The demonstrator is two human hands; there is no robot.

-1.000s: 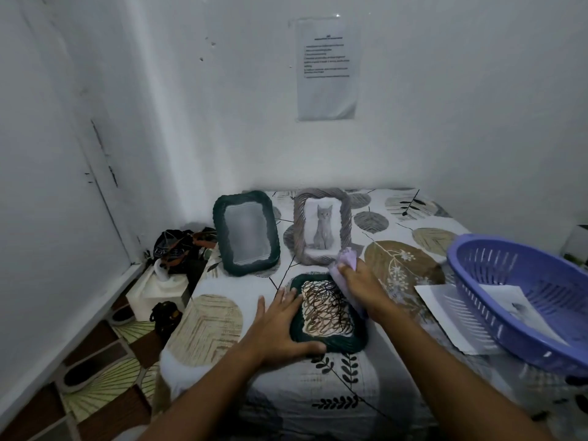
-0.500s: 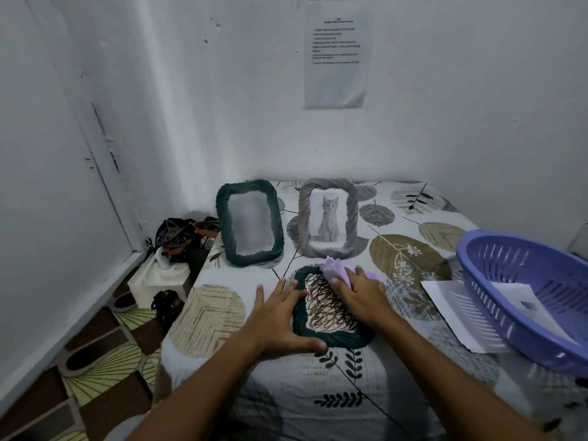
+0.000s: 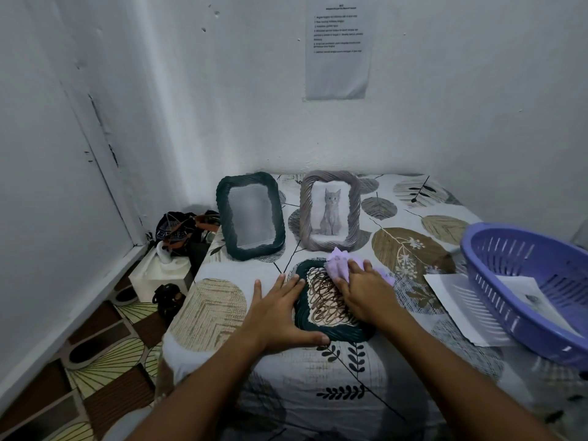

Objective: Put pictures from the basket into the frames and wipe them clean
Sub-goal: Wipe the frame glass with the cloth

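Dark green frame [image 3: 331, 302] lying flat at the near table edge. Left hand [image 3: 280, 316], fingers spread flat, braces its left rim; right hand [image 3: 362, 291] presses a soft lilac cloth [image 3: 339, 264] on the glazing. Probably light, rigid, breakable: hold by the rim.

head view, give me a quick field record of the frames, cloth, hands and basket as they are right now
flat frame: dark green frame lying flat on the table, scribble picture inside
left hand: left hand rests flat against the frame's left edge
right hand: right hand presses the purple cloth on the frame's upper right
standing frames: green frame with blurred content; grey frame with cat picture
basket: purple basket at right, paper inside
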